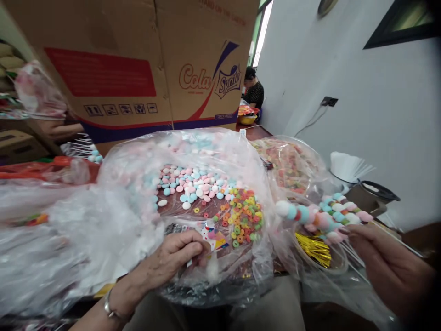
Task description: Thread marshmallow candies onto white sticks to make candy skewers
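L hand (172, 262) at 6 o'clock, fingers curled, pinching something small at the tips inside the open plastic bag (144, 184); can't tell what it is. Bag holds pastel candies (193, 186) and, at their 4 o'clock, coloured rings (244, 216). R hand (386, 262) at 4 o'clock, clenched on thin sticks; candy skewers (324, 214) fan out to its 10 o'clock. Gold twist ties (313, 248) just below skewers. Cardboard box (138, 64) at 12 o'clock. Second bag (292, 161) at 2 o'clock.
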`<action>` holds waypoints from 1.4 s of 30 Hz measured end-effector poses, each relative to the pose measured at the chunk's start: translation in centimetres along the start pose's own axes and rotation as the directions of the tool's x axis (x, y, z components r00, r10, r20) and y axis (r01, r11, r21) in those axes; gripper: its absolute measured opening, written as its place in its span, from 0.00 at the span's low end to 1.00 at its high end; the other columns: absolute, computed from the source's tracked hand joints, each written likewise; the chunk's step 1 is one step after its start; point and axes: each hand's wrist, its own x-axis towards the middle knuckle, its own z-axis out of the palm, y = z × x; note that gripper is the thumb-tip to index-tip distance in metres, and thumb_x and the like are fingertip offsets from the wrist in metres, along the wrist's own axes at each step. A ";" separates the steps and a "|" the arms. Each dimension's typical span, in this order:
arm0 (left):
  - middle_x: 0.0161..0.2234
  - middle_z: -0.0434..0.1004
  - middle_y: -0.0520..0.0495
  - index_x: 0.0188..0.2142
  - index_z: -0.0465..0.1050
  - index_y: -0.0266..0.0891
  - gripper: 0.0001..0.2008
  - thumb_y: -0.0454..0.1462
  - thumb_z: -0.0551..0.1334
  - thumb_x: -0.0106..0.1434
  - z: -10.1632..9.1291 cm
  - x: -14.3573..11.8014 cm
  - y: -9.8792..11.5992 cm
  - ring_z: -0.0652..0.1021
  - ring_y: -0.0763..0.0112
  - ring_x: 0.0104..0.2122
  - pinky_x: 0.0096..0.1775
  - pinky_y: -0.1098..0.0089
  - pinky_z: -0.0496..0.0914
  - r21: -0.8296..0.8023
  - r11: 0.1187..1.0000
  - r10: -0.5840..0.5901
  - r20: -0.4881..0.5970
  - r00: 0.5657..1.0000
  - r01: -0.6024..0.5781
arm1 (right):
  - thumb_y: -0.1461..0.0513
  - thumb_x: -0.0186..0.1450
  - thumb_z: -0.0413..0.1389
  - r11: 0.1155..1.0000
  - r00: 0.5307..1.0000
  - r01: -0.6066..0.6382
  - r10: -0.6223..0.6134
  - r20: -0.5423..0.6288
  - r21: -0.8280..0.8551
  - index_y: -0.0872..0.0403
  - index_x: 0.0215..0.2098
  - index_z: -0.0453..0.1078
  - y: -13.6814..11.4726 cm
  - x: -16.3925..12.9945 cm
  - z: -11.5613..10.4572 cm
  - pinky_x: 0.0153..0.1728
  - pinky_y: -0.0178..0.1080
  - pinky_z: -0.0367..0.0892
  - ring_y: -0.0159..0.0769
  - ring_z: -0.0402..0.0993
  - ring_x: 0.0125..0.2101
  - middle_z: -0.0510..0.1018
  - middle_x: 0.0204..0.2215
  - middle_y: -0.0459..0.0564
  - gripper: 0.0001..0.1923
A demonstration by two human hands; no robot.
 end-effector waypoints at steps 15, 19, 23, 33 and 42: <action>0.31 0.80 0.49 0.35 0.73 0.39 0.16 0.48 0.58 0.70 -1.0 -0.3 -0.7 0.69 0.73 0.27 0.31 0.73 0.62 -0.005 0.999 -0.038 0.085 0.996 0.039 | 0.62 0.73 0.50 0.850 0.840 0.507 -0.524 0.142 0.142 0.47 0.50 0.71 -6.2 2.3 2.5 0.40 0.41 0.72 0.40 0.78 0.36 0.80 0.36 0.50 0.11; 0.32 0.78 0.50 0.37 0.75 0.38 0.17 0.47 0.56 0.71 -1.2 -0.1 -0.2 0.69 0.72 0.29 0.32 0.73 0.63 0.088 0.996 -0.036 0.117 0.992 0.026 | 0.62 0.74 0.49 0.801 0.795 0.591 -0.598 0.100 0.093 0.50 0.49 0.72 -6.7 2.7 2.4 0.40 0.41 0.70 0.40 0.76 0.36 0.81 0.35 0.51 0.11; 0.30 0.74 0.53 0.34 0.74 0.38 0.15 0.44 0.56 0.70 -1.0 0.1 0.8 0.70 0.71 0.30 0.34 0.73 0.64 0.206 0.978 -0.045 0.148 0.988 0.014 | 0.64 0.73 0.49 0.764 0.755 0.636 -0.645 0.116 0.107 0.50 0.47 0.72 -7.8 3.0 2.6 0.37 0.41 0.68 0.39 0.75 0.34 0.81 0.33 0.51 0.11; 0.28 0.77 0.52 0.36 0.74 0.39 0.11 0.45 0.65 0.62 0.2 0.8 3.2 0.74 0.70 0.29 0.31 0.72 0.63 0.084 0.972 -0.237 0.370 0.898 0.221 | 0.63 0.74 0.46 0.794 0.797 0.565 -0.595 0.099 0.223 0.51 0.43 0.72 -9.5 3.0 4.5 0.35 0.42 0.64 0.38 0.69 0.31 0.77 0.29 0.50 0.12; 0.28 0.72 0.55 0.38 0.73 0.38 0.11 0.41 0.68 0.58 1.3 1.6 1.6 0.72 0.73 0.27 0.31 0.73 0.64 -0.040 0.977 -0.184 0.330 0.926 0.209 | 0.67 0.72 0.48 0.788 0.775 0.467 -0.583 0.244 0.401 0.52 0.32 0.67 -11.0 4.0 4.1 0.32 0.40 0.57 0.36 0.62 0.29 0.70 0.25 0.46 0.12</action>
